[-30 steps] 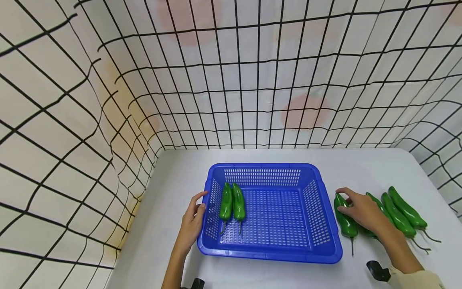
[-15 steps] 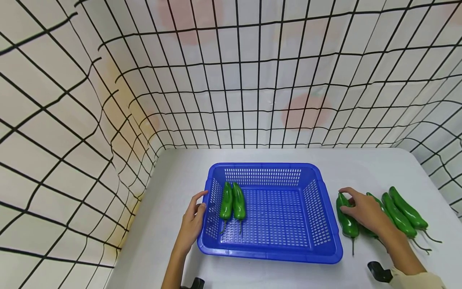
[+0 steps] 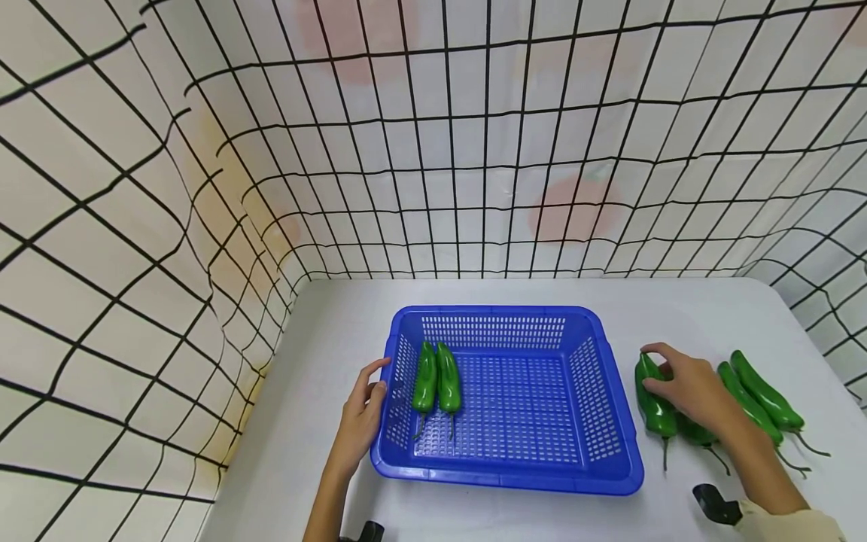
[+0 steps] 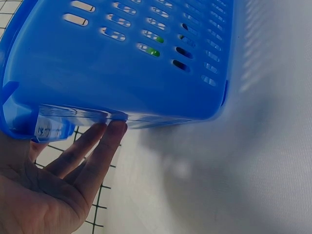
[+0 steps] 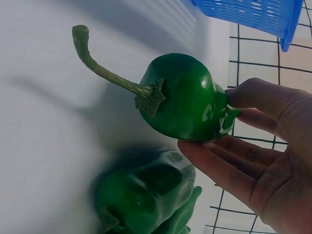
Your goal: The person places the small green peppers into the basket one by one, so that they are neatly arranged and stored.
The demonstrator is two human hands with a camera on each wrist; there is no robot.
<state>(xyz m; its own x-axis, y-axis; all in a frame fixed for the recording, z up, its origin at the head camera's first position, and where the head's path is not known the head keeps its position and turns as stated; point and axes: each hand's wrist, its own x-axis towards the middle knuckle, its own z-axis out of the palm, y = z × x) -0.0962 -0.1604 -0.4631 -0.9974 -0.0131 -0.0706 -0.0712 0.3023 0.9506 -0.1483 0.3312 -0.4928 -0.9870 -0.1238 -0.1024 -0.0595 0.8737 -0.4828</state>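
Pinches a green pepper (image 3: pixel 654 403) at the right of the head frame between thumb and fingers of the right hand (image 3: pixel 694 388). Rests the left hand (image 3: pixel 362 414), with fingers loosely extended, against the left side of the blue basket (image 3: pixel 501 479), at the lower centre of the frame.

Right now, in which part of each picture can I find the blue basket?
Head: blue basket at lower middle, left hand at its left side.
Left wrist: its slotted wall fills the upper left.
Right wrist: only part of its slotted side, at top right.
Shared landmark: the black grid, visible in all three.
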